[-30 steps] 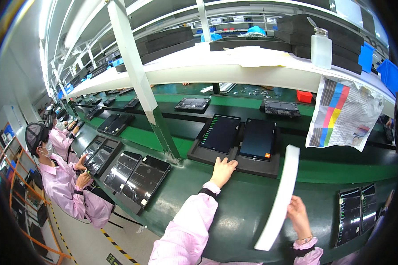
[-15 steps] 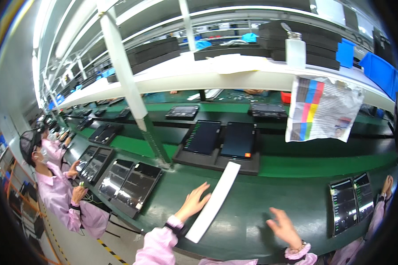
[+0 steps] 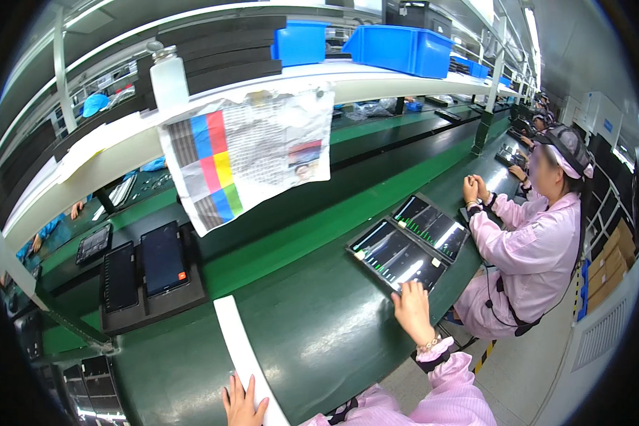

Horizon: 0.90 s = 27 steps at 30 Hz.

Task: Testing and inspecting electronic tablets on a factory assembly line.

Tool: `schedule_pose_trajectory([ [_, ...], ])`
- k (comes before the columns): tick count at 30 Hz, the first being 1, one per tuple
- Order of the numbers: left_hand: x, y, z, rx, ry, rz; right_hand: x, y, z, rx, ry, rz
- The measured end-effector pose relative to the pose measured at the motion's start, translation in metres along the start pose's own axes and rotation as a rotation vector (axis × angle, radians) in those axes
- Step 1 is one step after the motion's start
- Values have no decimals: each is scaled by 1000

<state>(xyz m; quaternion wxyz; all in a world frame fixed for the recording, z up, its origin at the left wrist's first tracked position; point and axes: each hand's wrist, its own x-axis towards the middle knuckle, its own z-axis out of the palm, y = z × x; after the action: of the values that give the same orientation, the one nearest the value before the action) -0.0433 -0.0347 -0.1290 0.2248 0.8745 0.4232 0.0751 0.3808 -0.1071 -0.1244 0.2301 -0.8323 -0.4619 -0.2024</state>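
The left hand (image 3: 243, 406) rests spread on the white strip (image 3: 237, 334); right of the strip, the right hand (image 3: 413, 312) is at a tray (image 3: 420, 241), whether pinching I cannot tell.

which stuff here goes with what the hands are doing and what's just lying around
Seemingly in use:
white strip, left hand on it
pair of dark screens, right hand at their near edge

Apparently just lying about:
blue bins, on the shelf
bottle, on the shelf
printed sheet, hanging off the shelf's front
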Motion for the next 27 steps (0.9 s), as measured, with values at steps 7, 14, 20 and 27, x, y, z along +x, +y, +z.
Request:
schedule_pose_trajectory([
  [7,5,14,-5,234,42,-65,98,161,26,-118,128,224],
  [14,13,38,21,263,92,-271,189,307,103,-115,-130,455],
  [20,-1,38,27,182,27,-407,221,333,120,-86,-526,517],
  [27,-3,40,33,159,262,-244,204,211,64,-142,-832,344],
])
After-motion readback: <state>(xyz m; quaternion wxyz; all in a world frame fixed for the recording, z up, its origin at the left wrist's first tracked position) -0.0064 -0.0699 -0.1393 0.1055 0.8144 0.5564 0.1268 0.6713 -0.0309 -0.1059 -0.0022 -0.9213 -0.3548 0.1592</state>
